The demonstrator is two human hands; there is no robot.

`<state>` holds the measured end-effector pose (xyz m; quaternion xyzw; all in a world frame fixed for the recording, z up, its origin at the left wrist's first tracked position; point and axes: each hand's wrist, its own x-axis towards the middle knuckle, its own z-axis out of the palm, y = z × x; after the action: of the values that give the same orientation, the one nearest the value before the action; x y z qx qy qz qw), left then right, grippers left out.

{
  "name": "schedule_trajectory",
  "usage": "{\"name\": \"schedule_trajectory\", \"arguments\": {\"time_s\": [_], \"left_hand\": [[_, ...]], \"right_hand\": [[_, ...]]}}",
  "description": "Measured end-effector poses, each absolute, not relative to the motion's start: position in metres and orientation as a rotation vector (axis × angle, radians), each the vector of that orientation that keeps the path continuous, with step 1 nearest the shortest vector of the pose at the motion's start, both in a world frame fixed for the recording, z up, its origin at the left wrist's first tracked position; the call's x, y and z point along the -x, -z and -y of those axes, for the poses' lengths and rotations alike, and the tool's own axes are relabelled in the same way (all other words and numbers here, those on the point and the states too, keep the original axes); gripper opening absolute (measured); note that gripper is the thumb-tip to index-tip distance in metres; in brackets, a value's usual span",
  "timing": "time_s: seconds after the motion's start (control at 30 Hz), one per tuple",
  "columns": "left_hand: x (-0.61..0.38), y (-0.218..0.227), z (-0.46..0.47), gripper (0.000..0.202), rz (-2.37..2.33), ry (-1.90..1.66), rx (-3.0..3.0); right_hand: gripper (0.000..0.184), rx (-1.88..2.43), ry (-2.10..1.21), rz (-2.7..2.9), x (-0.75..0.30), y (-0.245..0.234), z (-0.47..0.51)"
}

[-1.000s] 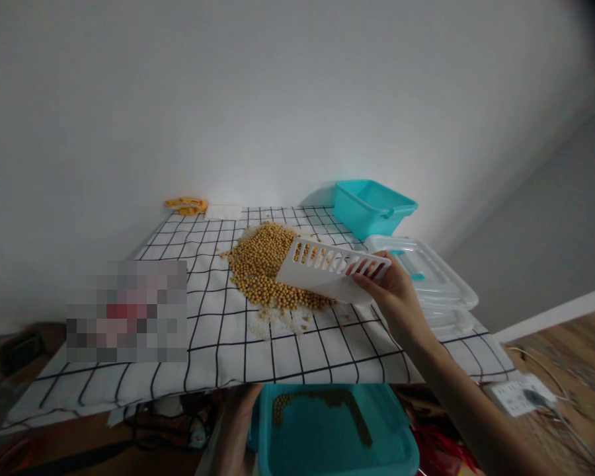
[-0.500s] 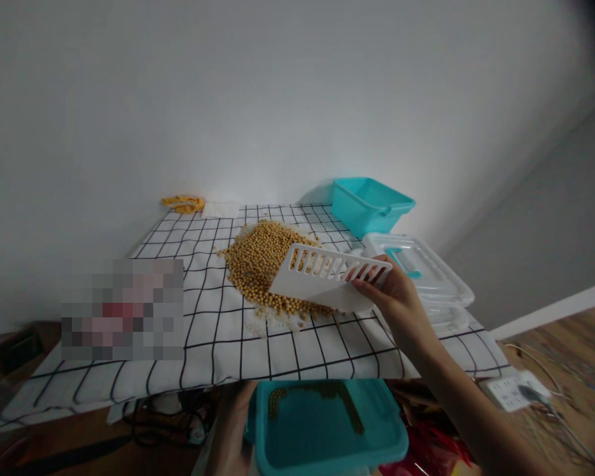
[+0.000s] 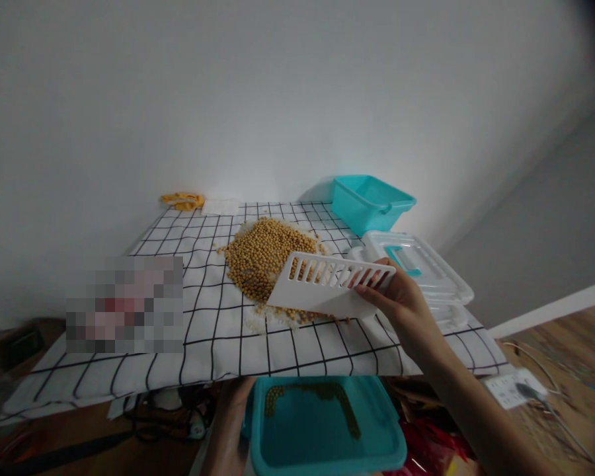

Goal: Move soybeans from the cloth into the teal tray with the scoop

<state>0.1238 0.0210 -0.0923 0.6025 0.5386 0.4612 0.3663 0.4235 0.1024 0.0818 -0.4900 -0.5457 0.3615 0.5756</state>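
Observation:
My right hand (image 3: 387,291) grips a white slotted plastic board (image 3: 322,291) by its right end, the fingers passing behind the slots. The board leans on edge at the near side of a heap of yellow soybeans (image 3: 262,248), hiding part of it. White rice-like grains (image 3: 265,322) show at the heap's near edge. Below the table edge, my left hand (image 3: 234,413) holds a teal plastic bin (image 3: 310,443) by its left side; most of its fingers are hidden. Some beans (image 3: 327,391) lie along the bin's far and side edges.
Another teal bin (image 3: 371,205) stands at the back right, beside a clear lidded box (image 3: 426,268). A yellow cloth (image 3: 183,201) and a white cloth (image 3: 221,207) lie at the back left of the checked tablecloth (image 3: 213,360). A power strip (image 3: 514,389) is at lower right.
My right hand has drawn the white board slightly toward the table's near edge, uncovering more of the heap behind it. The teal bin in my left hand has barely shifted.

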Motion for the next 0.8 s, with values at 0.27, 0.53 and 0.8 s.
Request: {"name": "schedule_trajectory", "arguments": {"time_s": [0.27, 0.53, 0.8], "left_hand": [[-0.131, 0.085, -0.014, 0.034, -1.411, -1.194, -1.485], [-0.127, 0.098, -0.025, 0.024, -1.457, -1.153, -1.310], [-0.121, 0.112, -0.021, 0.034, -1.362, -1.070, -1.283]], "right_hand": [[0.026, 1.170, -0.702, 1.222, -0.426, -0.086, -0.108], [0.022, 1.191, -0.739, 1.301, -0.424, -0.081, -0.101], [0.022, 1.133, -0.739, 1.301, -0.426, -0.070, -0.095]]}}
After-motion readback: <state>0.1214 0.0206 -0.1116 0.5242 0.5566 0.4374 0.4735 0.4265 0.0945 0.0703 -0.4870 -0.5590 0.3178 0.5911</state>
